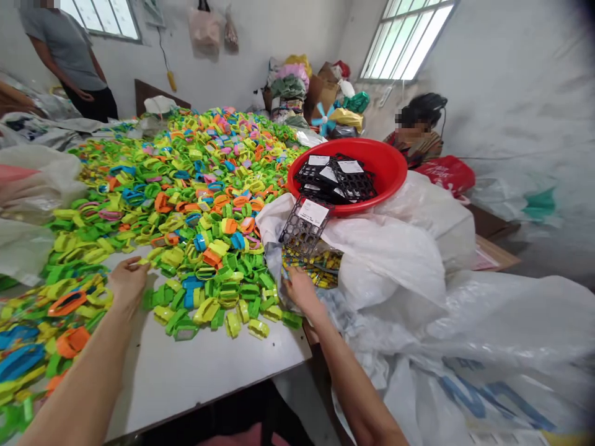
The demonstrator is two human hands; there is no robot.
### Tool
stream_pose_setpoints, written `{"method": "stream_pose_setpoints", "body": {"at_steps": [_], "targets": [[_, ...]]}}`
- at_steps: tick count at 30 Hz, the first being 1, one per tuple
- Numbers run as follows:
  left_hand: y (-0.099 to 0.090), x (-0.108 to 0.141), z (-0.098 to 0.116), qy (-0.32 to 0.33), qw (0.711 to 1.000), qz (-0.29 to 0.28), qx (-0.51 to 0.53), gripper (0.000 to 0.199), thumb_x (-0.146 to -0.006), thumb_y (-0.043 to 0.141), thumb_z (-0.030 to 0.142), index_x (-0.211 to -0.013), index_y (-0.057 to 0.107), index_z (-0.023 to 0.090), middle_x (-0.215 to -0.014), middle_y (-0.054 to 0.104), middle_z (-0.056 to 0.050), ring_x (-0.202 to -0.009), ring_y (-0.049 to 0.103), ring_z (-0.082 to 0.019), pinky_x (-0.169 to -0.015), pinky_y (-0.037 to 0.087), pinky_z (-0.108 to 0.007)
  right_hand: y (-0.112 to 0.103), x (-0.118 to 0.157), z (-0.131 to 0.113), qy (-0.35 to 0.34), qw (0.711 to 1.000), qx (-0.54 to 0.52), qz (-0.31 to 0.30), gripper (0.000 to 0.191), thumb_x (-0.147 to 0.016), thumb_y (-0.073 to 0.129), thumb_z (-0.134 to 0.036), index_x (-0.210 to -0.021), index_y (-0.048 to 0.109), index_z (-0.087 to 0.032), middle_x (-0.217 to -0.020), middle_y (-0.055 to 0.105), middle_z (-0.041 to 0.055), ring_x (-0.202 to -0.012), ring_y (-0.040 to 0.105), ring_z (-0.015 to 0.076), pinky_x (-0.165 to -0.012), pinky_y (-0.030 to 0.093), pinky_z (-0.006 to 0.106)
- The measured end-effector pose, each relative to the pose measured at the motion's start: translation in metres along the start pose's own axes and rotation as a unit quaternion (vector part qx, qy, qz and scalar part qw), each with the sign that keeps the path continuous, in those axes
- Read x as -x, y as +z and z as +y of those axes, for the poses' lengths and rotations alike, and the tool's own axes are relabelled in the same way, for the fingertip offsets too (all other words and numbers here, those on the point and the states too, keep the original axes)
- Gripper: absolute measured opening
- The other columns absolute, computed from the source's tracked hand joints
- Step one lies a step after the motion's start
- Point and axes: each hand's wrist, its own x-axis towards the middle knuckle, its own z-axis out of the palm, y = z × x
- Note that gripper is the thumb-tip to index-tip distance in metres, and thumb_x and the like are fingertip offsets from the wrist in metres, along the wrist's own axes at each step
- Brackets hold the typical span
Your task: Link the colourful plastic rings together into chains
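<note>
Pinching yellow plastic piece (143,262) in left hand (126,282) at 11 o'clock; right hand (300,291) at 1 o'clock, grip unclear, at open sack (385,260), set beside heap (199,210) for easy reach.

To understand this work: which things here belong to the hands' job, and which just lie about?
In the job:
left hand pinching a small yellow piece
right hand at a clear bag of yellow pieces
heap of coloured plastic pieces

Lying about:
red basin
cardboard box
small blue fan
</note>
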Motion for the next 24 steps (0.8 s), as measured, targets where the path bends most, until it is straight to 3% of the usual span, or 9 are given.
{"method": "stream_pose_setpoints", "body": {"at_steps": [3,6,9,11,14,17,19,22,24], "targets": [[-0.027,0.021,0.005,0.049,0.992,-0.066,0.099,0.046,-0.086,0.050,0.044,-0.118,0.056,0.012,-0.077,0.059,0.007,-0.070,0.054,-0.009,-0.065,0.044,-0.020,-0.002,-0.025,0.014,0.038,0.999,0.029,0.001,0.035,-0.089,0.048,-0.007,-0.123,0.055,-0.004,-0.119,0.064,0.0199,-0.107,0.062,0.0222,-0.091,0.045,0.028],[-0.044,0.082,-0.001,0.190,0.939,-0.206,0.199,0.053,-0.076,0.055,0.054,-0.112,0.062,0.015,-0.071,0.060,0.004,-0.067,0.053,-0.012,-0.067,0.046,-0.023,0.006,-0.042,0.010,0.062,0.997,0.043,-0.014,0.033,-0.089,0.047,-0.007,-0.120,0.057,-0.005,-0.111,0.068,0.0203,-0.101,0.065,0.0217,-0.085,0.046,0.026],[-0.044,0.153,-0.016,0.248,0.878,-0.359,0.198,0.043,-0.078,0.053,0.045,-0.107,0.066,0.016,-0.072,0.063,0.000,-0.065,0.056,-0.014,-0.065,0.048,-0.025,0.007,-0.039,0.004,0.075,0.994,0.057,-0.048,0.031,-0.088,0.045,-0.007,-0.115,0.060,-0.005,-0.106,0.069,0.0216,-0.098,0.066,0.0235,-0.084,0.046,0.028],[-0.036,0.185,-0.029,0.236,0.864,-0.407,0.180,0.041,-0.079,0.049,0.036,-0.111,0.065,0.016,-0.078,0.066,-0.002,-0.070,0.060,-0.015,-0.069,0.049,-0.026,0.004,-0.025,0.004,0.080,0.993,0.074,-0.047,0.033,-0.088,0.045,-0.010,-0.118,0.058,-0.005,-0.110,0.067,0.0238,-0.103,0.064,0.0273,-0.087,0.046,0.032],[-0.027,0.202,-0.051,0.197,0.881,-0.395,0.168,0.048,-0.078,0.049,0.029,-0.122,0.059,0.016,-0.084,0.067,-0.002,-0.075,0.061,-0.015,-0.075,0.051,-0.027,0.002,0.007,0.004,0.030,0.998,0.061,-0.012,0.035,-0.089,0.048,-0.021,-0.121,0.058,-0.012,-0.105,0.070,0.0171,-0.098,0.065,0.0266,-0.085,0.048,0.035],[-0.027,0.200,-0.066,0.182,0.905,-0.353,0.154,0.049,-0.075,0.052,0.025,-0.123,0.058,0.015,-0.088,0.067,-0.003,-0.077,0.061,-0.016,-0.077,0.052,-0.029,0.011,0.039,-0.004,-0.071,0.997,-0.014,-0.019,0.032,-0.089,0.047,-0.025,-0.116,0.062,-0.018,-0.097,0.071,0.0095,-0.087,0.066,0.0223,-0.081,0.050,0.035],[-0.031,0.197,-0.068,0.186,0.919,-0.316,0.145,0.042,-0.079,0.051,0.025,-0.119,0.060,0.014,-0.090,0.066,-0.005,-0.078,0.061,-0.016,-0.078,0.053,-0.030,0.021,0.049,-0.012,-0.091,0.995,-0.044,-0.005,0.032,-0.090,0.043,-0.024,-0.113,0.063,-0.017,-0.097,0.071,0.0102,-0.086,0.065,0.0221,-0.081,0.051,0.036],[-0.036,0.195,-0.063,0.241,0.924,-0.271,0.122,0.037,-0.085,0.045,0.020,-0.119,0.059,0.015,-0.100,0.065,-0.009,-0.091,0.062,-0.019,-0.085,0.052,-0.033,0.029,0.047,-0.019,-0.089,0.993,-0.067,0.040,0.033,-0.091,0.040,-0.025,-0.113,0.063,-0.016,-0.103,0.069,0.0122,-0.088,0.065,0.0230,-0.084,0.051,0.038],[-0.036,0.195,-0.055,0.324,0.903,-0.273,0.069,0.043,-0.084,0.043,0.010,-0.123,0.058,0.018,-0.120,0.060,-0.013,-0.110,0.057,-0.023,-0.094,0.049,-0.038,0.028,0.040,-0.019,-0.109,0.989,-0.083,0.053,0.036,-0.090,0.042,-0.026,-0.120,0.060,-0.017,-0.110,0.068,0.0121,-0.093,0.065,0.0237,-0.088,0.051,0.040]]}}
